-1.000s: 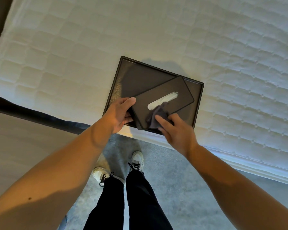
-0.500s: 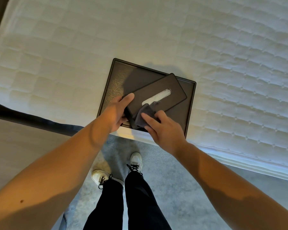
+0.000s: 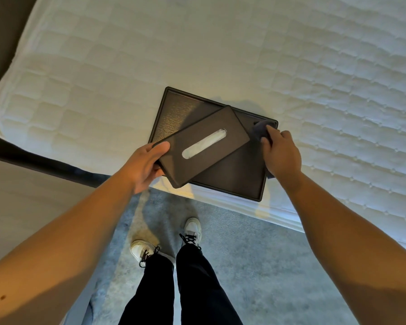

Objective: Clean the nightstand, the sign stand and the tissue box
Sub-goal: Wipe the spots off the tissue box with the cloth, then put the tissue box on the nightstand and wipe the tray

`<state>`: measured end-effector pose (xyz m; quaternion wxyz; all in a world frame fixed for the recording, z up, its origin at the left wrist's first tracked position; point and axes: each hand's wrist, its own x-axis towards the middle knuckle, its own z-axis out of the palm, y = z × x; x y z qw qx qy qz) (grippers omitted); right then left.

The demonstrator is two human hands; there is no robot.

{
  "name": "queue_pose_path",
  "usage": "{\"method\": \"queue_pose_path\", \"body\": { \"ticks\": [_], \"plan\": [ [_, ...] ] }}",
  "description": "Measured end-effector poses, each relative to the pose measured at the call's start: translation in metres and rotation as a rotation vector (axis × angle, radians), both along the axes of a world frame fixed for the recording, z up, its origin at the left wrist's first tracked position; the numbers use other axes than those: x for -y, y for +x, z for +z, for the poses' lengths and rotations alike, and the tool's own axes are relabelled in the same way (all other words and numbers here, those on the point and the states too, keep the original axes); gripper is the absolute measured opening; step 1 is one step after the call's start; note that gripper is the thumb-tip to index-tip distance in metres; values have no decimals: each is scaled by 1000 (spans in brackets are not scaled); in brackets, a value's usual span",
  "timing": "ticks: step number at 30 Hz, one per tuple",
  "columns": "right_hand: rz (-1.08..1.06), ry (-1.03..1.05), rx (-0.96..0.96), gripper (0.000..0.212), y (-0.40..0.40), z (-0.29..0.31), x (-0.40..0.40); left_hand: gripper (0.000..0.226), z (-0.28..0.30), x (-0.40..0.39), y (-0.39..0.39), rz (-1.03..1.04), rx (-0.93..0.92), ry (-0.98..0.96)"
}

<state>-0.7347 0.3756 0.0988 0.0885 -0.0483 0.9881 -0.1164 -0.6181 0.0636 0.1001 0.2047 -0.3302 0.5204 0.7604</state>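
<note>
Since the earlier frames the right hand (image 3: 282, 153) has left the near end of the tissue box (image 3: 203, 146) and carried the dark cloth (image 3: 263, 130) up to the box's far end, at the right of centre in the frame. The box is a flat dark rectangle with a pale oval slot in its lid; it lies slantwise over a dark tray (image 3: 234, 181) in the middle of the frame, its lower left corner jutting past the tray's edge. The left hand (image 3: 148, 164) grips that lower left end, thumb laid on the lid and fingers tucked beneath, so the box appears lifted or tilted off the tray, though how far cannot be told. The right hand's fingers are bunched round the cloth, which sits beside the box's upper right end near the tray's upper right corner. The tray rests on a white quilted mattress (image 3: 197, 43) that fills the upper frame, its near rim close to the mattress edge. The step in hand seems to be wiping the tissue box, now at its far end and side. The next move probably calls for a steady left-hand hold while the cloth draws along the remaining faces. No nightstand or sign stand can be made out with certainty.
</note>
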Motion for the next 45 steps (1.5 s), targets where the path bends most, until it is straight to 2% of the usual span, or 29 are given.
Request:
{"method": "queue_pose_path", "body": {
  "ticks": [3, 6, 10, 13, 14, 16, 17, 19, 21, 24, 28, 31, 34, 38, 42, 45],
  "plan": [
    [51, -37, 53, 43, 12, -5, 18, 33, 3, 14, 13, 22, 10, 11],
    [211, -31, 61, 42, 21, -12, 33, 35, 7, 31, 29, 24, 5, 33],
    [420, 64, 95, 43, 21, -19, 40, 56, 12, 53, 51, 10, -2, 51],
    [363, 105, 164, 41, 11, -16, 53, 74, 21, 64, 67, 4, -14, 68],
    [313, 15, 197, 45, 8, -7, 65, 78, 24, 68, 72, 5, -16, 76],
    [104, -388, 423, 52, 12, 23, 98, 79, 29, 76, 84, 16, -25, 95],
    [-42, -617, 615, 51, 20, 39, 117, 74, 31, 80, 91, 28, -29, 101],
    [-148, -836, 903, 46, 35, 56, 144, 51, 38, 88, 104, 82, -32, 95],
    [-52, -837, 937, 40, 50, 63, 168, 37, 44, 97, 121, 183, -33, 73],
    [24, -844, 854, 37, 64, 55, 210, 25, 51, 109, 150, 435, -4, -3],
    [33, -877, 868, 40, 101, 44, 281, 40, 46, 121, 197, 809, 96, -114],
    [96, -852, 877, 37, 139, 36, 334, 36, 39, 135, 244, 1017, 132, -151],
    [206, -779, 932, 36, 184, 28, 383, 34, 32, 154, 294, 1133, 197, -169],
    [353, -682, 954, 13, 256, 13, 439, 41, 17, 182, 371, 1210, 301, -215],
    [500, -603, 959, 7, 337, -6, 486, 39, 1, 204, 450, 1358, 400, -198],
    [627, -517, 945, 22, 399, -23, 517, 34, -14, 217, 510, 1456, 448, -232]
  ]
}}
